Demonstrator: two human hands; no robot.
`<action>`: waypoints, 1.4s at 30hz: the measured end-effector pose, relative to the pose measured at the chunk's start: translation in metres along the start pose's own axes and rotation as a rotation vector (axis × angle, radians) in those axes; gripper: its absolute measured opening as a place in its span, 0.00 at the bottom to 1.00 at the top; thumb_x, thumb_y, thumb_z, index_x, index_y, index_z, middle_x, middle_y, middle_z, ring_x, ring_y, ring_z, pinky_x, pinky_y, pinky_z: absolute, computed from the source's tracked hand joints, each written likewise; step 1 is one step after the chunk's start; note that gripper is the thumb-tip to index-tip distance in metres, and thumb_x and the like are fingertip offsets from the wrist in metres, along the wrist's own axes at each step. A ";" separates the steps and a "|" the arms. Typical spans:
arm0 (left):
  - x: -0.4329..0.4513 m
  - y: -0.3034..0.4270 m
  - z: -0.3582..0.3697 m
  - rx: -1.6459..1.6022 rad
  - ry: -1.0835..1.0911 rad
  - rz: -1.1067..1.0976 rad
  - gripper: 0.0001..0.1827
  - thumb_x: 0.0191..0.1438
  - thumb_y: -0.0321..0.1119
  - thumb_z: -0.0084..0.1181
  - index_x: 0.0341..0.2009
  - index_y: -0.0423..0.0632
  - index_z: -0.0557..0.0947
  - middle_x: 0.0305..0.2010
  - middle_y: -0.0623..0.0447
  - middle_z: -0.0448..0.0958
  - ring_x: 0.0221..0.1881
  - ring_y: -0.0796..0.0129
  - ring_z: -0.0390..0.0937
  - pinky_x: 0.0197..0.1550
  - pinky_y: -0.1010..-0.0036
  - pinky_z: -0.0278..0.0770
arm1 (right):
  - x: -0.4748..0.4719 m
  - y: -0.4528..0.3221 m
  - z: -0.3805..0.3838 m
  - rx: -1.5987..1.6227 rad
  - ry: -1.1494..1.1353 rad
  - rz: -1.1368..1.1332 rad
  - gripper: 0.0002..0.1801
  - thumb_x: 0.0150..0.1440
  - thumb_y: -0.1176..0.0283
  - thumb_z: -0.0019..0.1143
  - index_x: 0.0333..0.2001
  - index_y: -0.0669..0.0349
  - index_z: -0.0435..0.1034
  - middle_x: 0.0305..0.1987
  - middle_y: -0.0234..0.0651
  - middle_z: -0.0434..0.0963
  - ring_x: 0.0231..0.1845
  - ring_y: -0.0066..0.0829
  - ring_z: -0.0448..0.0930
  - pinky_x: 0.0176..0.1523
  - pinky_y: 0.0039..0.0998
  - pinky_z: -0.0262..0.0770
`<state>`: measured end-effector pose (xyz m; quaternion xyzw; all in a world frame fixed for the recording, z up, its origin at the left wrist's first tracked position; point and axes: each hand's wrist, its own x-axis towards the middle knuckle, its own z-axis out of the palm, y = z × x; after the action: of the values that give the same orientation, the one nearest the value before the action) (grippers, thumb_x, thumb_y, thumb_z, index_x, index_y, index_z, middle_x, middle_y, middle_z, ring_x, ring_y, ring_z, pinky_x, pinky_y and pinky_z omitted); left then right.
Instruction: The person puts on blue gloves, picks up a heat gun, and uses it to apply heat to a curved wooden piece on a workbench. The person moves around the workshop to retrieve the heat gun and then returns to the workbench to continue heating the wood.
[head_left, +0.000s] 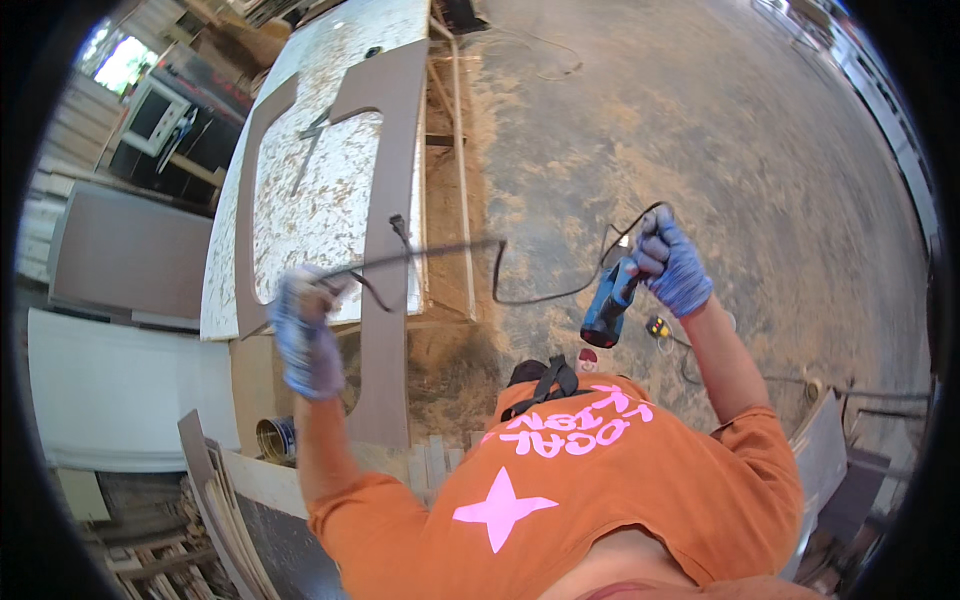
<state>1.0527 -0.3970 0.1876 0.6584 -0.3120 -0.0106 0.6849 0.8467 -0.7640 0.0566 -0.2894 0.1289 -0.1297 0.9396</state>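
Note:
My right hand (673, 264), in a blue-grey work glove, is closed around a blue and black power tool (609, 304) and part of its black cord. The tool hangs with its thick end downward above the floor. My left hand (306, 337), gloved the same way and blurred, grips the black cord (450, 249) farther along. Between my hands the cord runs slack with a sharp bend. A dark plug-like end (397, 222) sticks up near the left hand, over a brown cut-out panel (391, 172). This panel lies on a white worktable (315, 225) and overhangs its near end.
Wood chips litter the tabletop, where a dark slim tool (309, 142) lies. Sawdust covers the concrete floor (675, 135). A yellow and black connector (658, 327) with a cable rests right of me. Boards (127, 247) stand at left; an open can (276, 439) sits near my left forearm.

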 end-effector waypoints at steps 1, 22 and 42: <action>-0.011 -0.009 0.000 0.147 -0.035 -0.102 0.21 0.57 0.54 0.52 0.31 0.47 0.74 0.26 0.58 0.69 0.27 0.77 0.69 0.39 0.74 0.73 | 0.019 -0.013 0.025 0.016 -0.081 0.001 0.17 0.65 0.55 0.37 0.34 0.53 0.67 0.13 0.18 0.49 0.14 0.16 0.54 0.30 0.27 0.71; -0.064 -0.270 0.006 -0.132 -0.416 -0.899 0.13 0.61 0.42 0.47 0.40 0.46 0.77 0.31 0.57 0.75 0.26 0.81 0.67 0.27 0.83 0.67 | 0.406 0.137 0.385 0.023 -0.339 0.117 0.12 0.63 0.62 0.40 0.28 0.52 0.63 0.13 0.22 0.61 0.15 0.22 0.61 0.27 0.29 0.69; -0.009 -0.219 0.035 -0.376 -0.874 -0.663 0.16 0.60 0.44 0.45 0.37 0.44 0.77 0.25 0.58 0.73 0.24 0.78 0.67 0.27 0.82 0.65 | 0.323 0.206 0.110 -1.713 -0.678 0.246 0.27 0.59 0.53 0.44 0.53 0.62 0.68 0.54 0.48 0.72 0.56 0.43 0.71 0.59 0.36 0.65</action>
<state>1.1164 -0.4530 -0.0171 0.5226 -0.3357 -0.5504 0.5579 1.2177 -0.6461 -0.0289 -0.8912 -0.0710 0.2016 0.4000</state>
